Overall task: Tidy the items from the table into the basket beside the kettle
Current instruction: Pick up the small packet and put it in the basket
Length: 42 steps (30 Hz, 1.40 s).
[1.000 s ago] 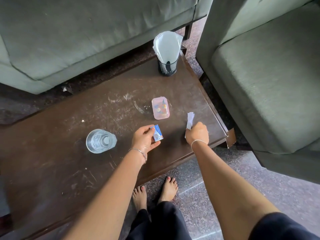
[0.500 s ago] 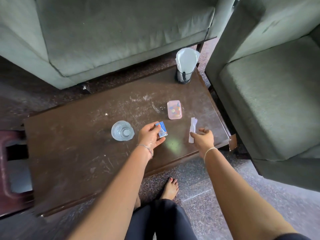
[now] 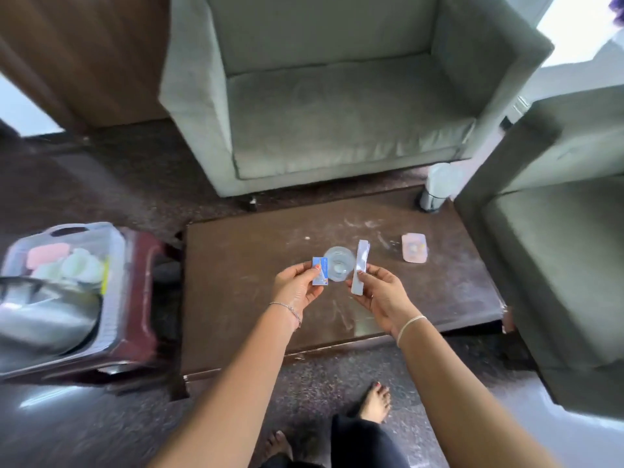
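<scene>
My left hand (image 3: 296, 288) holds a small blue and white box (image 3: 319, 271) above the brown table (image 3: 236, 298). My right hand (image 3: 378, 292) holds a white folded paper strip (image 3: 359, 266), also lifted off the table. Between the two items, a clear glass (image 3: 338, 268) stands on the table. A pink lidded case (image 3: 414, 247) lies further right on the tabletop. A clear plastic basket (image 3: 111, 251) with pink and pale green items sits on a dark red stool at the left. In front of the basket stands a steel kettle (image 3: 44, 319), blurred.
A grey armchair (image 3: 324, 106) stands behind the table and another (image 3: 557, 251) at its right edge. A black mesh holder with white tissues (image 3: 435, 187) stands at the table's far right corner. My bare feet are on the floor before the table.
Both hands have lifted their items off the table and come together over the glass. The view has swung left and pulled back, bringing the basket and kettle into sight.
</scene>
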Tool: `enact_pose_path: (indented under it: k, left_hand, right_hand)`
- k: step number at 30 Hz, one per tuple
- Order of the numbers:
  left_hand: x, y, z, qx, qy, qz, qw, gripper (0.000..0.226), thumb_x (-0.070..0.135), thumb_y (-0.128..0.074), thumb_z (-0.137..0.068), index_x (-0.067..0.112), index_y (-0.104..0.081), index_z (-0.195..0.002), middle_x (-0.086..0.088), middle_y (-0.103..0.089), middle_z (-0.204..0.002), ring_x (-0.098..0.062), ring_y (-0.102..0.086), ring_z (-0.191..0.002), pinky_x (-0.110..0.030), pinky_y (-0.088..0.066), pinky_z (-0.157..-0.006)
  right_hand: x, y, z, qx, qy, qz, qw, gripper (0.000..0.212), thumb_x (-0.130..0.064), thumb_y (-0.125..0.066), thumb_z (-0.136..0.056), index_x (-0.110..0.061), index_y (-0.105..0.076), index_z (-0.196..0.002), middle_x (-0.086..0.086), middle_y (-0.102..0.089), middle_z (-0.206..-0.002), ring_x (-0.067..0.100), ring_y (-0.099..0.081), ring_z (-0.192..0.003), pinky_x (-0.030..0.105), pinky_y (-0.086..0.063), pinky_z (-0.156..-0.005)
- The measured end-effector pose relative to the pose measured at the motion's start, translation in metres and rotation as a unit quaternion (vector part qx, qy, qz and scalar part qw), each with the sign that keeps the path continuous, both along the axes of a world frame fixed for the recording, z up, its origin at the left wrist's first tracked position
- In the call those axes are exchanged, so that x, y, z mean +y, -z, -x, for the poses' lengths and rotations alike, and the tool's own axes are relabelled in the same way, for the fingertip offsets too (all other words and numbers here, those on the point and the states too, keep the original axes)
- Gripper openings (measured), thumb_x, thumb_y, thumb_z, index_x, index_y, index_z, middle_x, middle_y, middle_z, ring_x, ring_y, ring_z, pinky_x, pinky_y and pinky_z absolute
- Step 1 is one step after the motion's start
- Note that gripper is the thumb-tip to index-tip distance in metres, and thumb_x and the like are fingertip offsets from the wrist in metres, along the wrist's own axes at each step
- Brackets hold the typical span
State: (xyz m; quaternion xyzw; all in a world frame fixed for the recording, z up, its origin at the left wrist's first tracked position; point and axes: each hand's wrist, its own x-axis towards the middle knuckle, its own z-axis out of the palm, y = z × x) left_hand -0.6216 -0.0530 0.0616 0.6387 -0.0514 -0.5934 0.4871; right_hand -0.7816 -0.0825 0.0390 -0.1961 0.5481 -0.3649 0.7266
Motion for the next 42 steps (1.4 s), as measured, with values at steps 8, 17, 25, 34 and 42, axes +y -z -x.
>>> enact_pose_path:
  k: [8,17,25,34,42]
  left_hand:
    - [0.095,-0.037,-0.148,-0.010,-0.102,0.043,0.994,0.015,0.004,-0.068,-0.085,0.008,-0.067,-0.099,-0.009,-0.070,-0.085,-0.017,-0.067,-0.071,-0.022,-0.057,-0.057]
    - [0.147,-0.056,-0.266,-0.001,-0.240,0.068,0.969,0.011,0.002,-0.060,-0.090,0.011,-0.066,-0.088,-0.007,-0.066,-0.074,-0.013,-0.064,-0.061,-0.019,-0.053,-0.052]
    - [0.136,-0.071,-0.356,-0.021,-0.305,0.084,0.949,0.013,0.002,-0.059,-0.091,0.013,-0.066,-0.088,-0.006,-0.066,-0.079,-0.014,-0.062,-0.069,-0.018,-0.053,-0.051]
    - [0.118,-0.090,-0.449,-0.078,-0.355,0.079,0.928,0.008,0.006,-0.061,-0.090,0.012,-0.064,-0.095,-0.004,-0.067,-0.072,-0.010,-0.065,-0.059,-0.019,-0.053,-0.051]
    - [0.113,-0.084,-0.550,-0.125,-0.350,0.036,0.928,0.014,0.002,-0.061,-0.089,0.014,-0.062,-0.081,-0.005,-0.068,-0.068,-0.009,-0.066,-0.049,-0.018,-0.053,-0.047]
  right_hand:
    - [0.062,-0.041,-0.162,-0.026,-0.124,0.040,0.991,0.004,-0.007,-0.060,-0.092,-0.011,-0.059,-0.090,0.006,-0.076,-0.090,0.013,-0.072,-0.074,0.025,-0.057,-0.062]
    - [0.081,-0.068,-0.299,-0.015,-0.247,0.055,0.967,0.019,-0.001,-0.062,-0.090,0.002,-0.058,-0.107,0.019,-0.068,-0.100,0.024,-0.069,-0.081,0.026,-0.057,-0.060]
    - [0.054,-0.074,-0.401,-0.011,-0.330,0.073,0.941,0.012,0.002,-0.062,-0.088,0.001,-0.061,-0.100,0.016,-0.068,-0.092,0.023,-0.068,-0.075,0.026,-0.057,-0.059]
    - [0.023,-0.068,-0.475,0.072,-0.375,0.098,0.919,0.029,-0.001,-0.068,-0.084,0.009,-0.058,-0.110,0.018,-0.063,-0.094,0.023,-0.063,-0.080,0.034,-0.059,-0.078]
    - [0.015,-0.048,-0.534,0.109,-0.366,0.088,0.920,0.009,-0.003,-0.063,-0.088,-0.002,-0.060,-0.097,0.020,-0.070,-0.100,0.025,-0.069,-0.082,0.038,-0.059,-0.079]
